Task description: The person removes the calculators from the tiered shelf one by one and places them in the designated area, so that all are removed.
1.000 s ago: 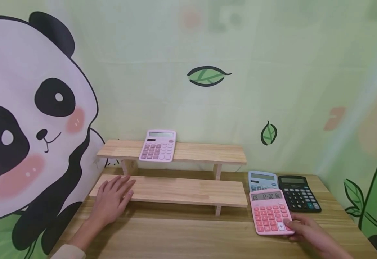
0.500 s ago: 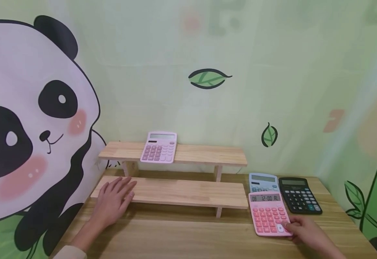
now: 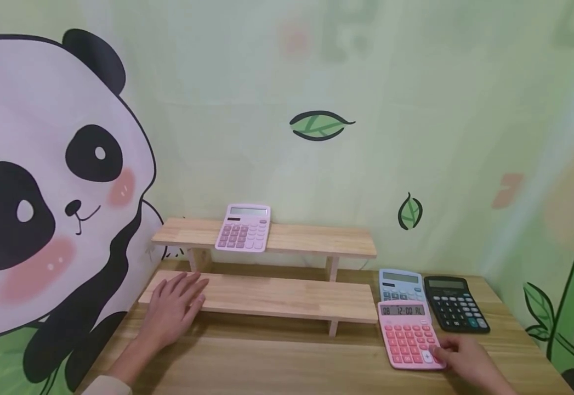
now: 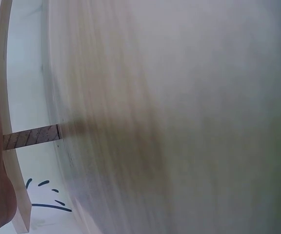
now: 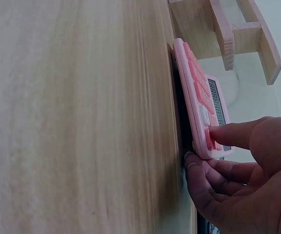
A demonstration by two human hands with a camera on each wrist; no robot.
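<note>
My right hand [image 3: 466, 356] pinches a pink calculator [image 3: 407, 334] by its lower right corner. In the right wrist view the thumb [image 5: 235, 134] presses on the keys while the fingers curl beneath the edge. That calculator's display is lit with digits, and it overlaps a light blue calculator [image 3: 400, 278], hiding its lower part. Beside them lies a black calculator [image 3: 456, 304]. My left hand [image 3: 175, 307] rests with extended fingers on the left end of the lower board of a wooden two-step stand [image 3: 287, 293]. A lilac calculator [image 3: 243, 227] leans on the upper board.
The stand's upper board [image 3: 323, 238] sits behind and above the lower one. Wood-grain tabletop [image 3: 267, 365] stretches in front of the stand. A green backdrop [image 3: 247, 148] with a panda and leaves rises right behind the table.
The whole head view has tilted slightly, so the scene sits lower. The pink calculator has shifted a little left with my right hand. The left hand stays on the lower board.
</note>
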